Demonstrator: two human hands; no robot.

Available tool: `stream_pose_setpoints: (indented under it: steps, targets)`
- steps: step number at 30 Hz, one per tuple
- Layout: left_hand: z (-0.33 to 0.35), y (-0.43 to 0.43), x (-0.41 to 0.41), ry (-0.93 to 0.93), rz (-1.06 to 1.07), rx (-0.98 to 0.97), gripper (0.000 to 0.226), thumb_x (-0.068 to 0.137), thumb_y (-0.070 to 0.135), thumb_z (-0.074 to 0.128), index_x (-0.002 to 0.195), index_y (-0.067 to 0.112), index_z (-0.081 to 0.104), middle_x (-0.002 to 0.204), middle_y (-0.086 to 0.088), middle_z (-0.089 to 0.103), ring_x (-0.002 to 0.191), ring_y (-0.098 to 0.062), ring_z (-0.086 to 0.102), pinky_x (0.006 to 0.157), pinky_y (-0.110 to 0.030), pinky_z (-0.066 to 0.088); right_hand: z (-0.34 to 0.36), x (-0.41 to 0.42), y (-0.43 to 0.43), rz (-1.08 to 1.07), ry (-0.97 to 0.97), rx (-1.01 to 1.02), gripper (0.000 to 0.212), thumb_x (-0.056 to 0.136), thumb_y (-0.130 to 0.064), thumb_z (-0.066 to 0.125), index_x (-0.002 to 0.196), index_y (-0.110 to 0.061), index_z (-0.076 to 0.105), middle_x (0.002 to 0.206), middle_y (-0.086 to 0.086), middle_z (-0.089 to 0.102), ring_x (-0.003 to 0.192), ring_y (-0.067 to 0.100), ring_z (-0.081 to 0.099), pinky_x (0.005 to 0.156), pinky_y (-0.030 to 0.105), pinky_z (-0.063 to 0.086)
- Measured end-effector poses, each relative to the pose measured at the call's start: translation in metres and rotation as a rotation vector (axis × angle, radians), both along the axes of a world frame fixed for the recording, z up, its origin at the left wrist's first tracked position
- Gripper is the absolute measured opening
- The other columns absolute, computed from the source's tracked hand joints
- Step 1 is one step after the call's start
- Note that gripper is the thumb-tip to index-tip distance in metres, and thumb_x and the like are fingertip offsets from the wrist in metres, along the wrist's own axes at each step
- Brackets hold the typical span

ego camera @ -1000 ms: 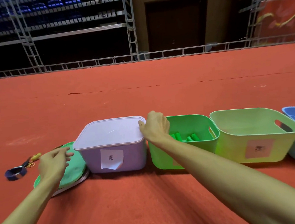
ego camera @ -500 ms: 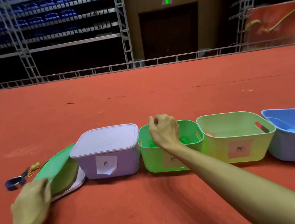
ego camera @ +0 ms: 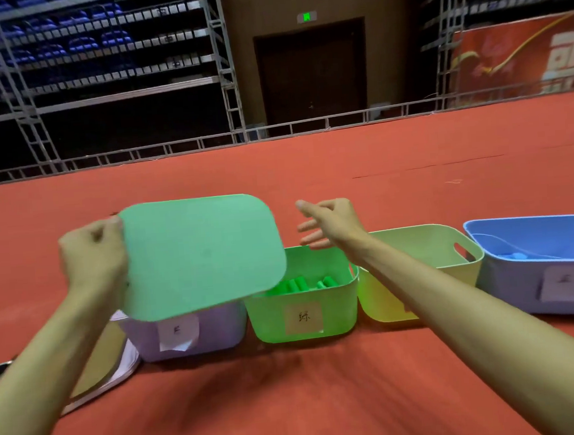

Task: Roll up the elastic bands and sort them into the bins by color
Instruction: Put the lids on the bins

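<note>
Elastic bands (ego camera: 299,284), green rolls, in green bin (ego camera: 340,299) just below right hand (ego camera: 330,224) | right hand spread, empty | left hand (ego camera: 91,256) gripping edge of raised green lid (ego camera: 199,255) | likely light, soft, springy; pinch mid-roll to prevent unrolling

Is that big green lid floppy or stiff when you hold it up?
Probably stiff: the green lid looks flat though the left hand grips only one edge. Likely light too, since one hand holds it up.

Lid (ego camera: 199,255) above leftmost bin (ego camera: 219,329); rolls (ego camera: 297,284) in second bin (ego camera: 337,302).
</note>
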State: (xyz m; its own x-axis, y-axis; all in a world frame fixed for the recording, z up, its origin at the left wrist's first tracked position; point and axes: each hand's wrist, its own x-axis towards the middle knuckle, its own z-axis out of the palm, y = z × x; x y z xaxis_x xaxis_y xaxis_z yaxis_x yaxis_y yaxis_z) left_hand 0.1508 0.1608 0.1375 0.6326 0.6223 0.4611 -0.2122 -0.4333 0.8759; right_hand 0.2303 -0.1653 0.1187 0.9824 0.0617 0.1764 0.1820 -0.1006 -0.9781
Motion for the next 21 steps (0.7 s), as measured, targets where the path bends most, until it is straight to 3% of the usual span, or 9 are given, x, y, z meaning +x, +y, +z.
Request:
stream_pose_setpoints:
  steps: [2,4,7,10,13,15,17,19,21]
  targets:
    - [-0.004,-0.053,0.016,-0.002,-0.126,-0.121,0.023,0.099,0.027,0.058,0.081,0.013,0.063,0.076,-0.006,0.046,0.07,-0.017,0.038,0.061,-0.033,0.035,-0.005,0.005,-0.019,-0.039,0.013,-0.032,0.04,0.089,-0.03,0.077,0.094,0.009,0.068,0.086,0.016,0.075,0.062,0.025,0.068,0.054,0.035,0.059]
    - [-0.012,-0.087,0.039,0.056,-0.235,-0.195,0.02,0.099,0.023,0.061,0.084,0.011,0.065,0.084,-0.008,0.051,0.079,-0.021,0.042,0.068,-0.037,0.038,-0.017,0.016,-0.037,-0.13,0.006,-0.099,0.048,0.076,-0.034,0.079,0.089,0.012,0.069,0.071,0.009,0.063,0.061,0.02,0.057,0.047,0.035,0.052]
    - [-0.025,-0.11,0.07,0.191,-0.285,-0.29,0.015,0.098,0.019,0.067,0.095,0.005,0.067,0.095,-0.012,0.06,0.083,-0.022,0.051,0.07,-0.035,0.045,-0.037,0.037,-0.062,-0.243,0.028,-0.14,0.055,0.066,-0.043,0.075,0.077,0.011,0.065,0.065,0.003,0.055,0.062,0.016,0.05,0.054,0.037,0.042]
    - [-0.037,-0.125,0.081,0.306,-0.289,-0.273,0.062,0.086,0.025,0.082,0.134,-0.002,0.055,0.126,-0.016,0.061,0.099,-0.026,0.06,0.078,-0.035,0.053,-0.059,0.065,-0.076,-0.316,0.131,0.013,0.031,0.083,-0.022,0.079,0.066,-0.003,0.063,0.07,0.007,0.066,0.067,0.022,0.064,0.064,0.039,0.056]
    - [-0.049,-0.127,0.08,0.418,-0.369,-0.188,0.069,0.085,0.019,0.083,0.142,0.002,0.048,0.136,-0.013,0.051,0.105,-0.02,0.055,0.064,-0.027,0.047,-0.079,0.087,-0.072,-0.304,0.25,0.119,0.026,0.089,-0.014,0.078,0.07,0.0,0.067,0.08,0.012,0.074,0.076,0.028,0.073,0.079,0.05,0.062]
    - [-0.057,-0.125,0.075,0.442,-0.46,-0.027,0.071,0.081,0.021,0.085,0.141,0.009,0.051,0.136,-0.009,0.051,0.1,-0.01,0.062,0.063,-0.025,0.051,-0.088,0.099,-0.066,-0.329,0.231,0.079,0.03,0.089,-0.017,0.078,0.065,-0.004,0.064,0.075,0.01,0.07,0.07,0.024,0.067,0.078,0.05,0.061]
    - [-0.065,-0.117,0.066,0.486,-0.543,0.242,0.087,0.062,0.05,0.094,0.137,0.025,0.056,0.137,-0.001,0.055,0.106,-0.002,0.066,0.078,-0.024,0.057,-0.09,0.101,-0.059,-0.355,0.179,0.005,0.03,0.091,-0.02,0.075,0.066,-0.005,0.067,0.069,0.007,0.064,0.066,0.022,0.061,0.07,0.041,0.057]
    - [-0.078,-0.107,0.064,0.542,-0.553,0.55,0.104,0.041,0.082,0.084,0.134,0.041,0.058,0.148,0.003,0.05,0.136,-0.012,0.046,0.112,-0.035,0.042,-0.09,0.098,-0.055,-0.359,0.095,-0.124,0.039,0.094,-0.021,0.07,0.057,-0.013,0.059,0.059,0.003,0.047,0.058,0.021,0.043,0.056,0.032,0.039]
    - [-0.092,-0.1,0.064,0.562,-0.569,0.704,0.105,0.039,0.092,0.073,0.134,0.052,0.054,0.158,-0.005,0.038,0.148,-0.021,0.026,0.122,-0.043,0.025,-0.088,0.092,-0.054,-0.372,-0.005,-0.283,0.051,0.094,-0.021,0.065,0.048,-0.016,0.045,0.052,0.002,0.035,0.055,0.023,0.032,0.053,0.035,0.028]
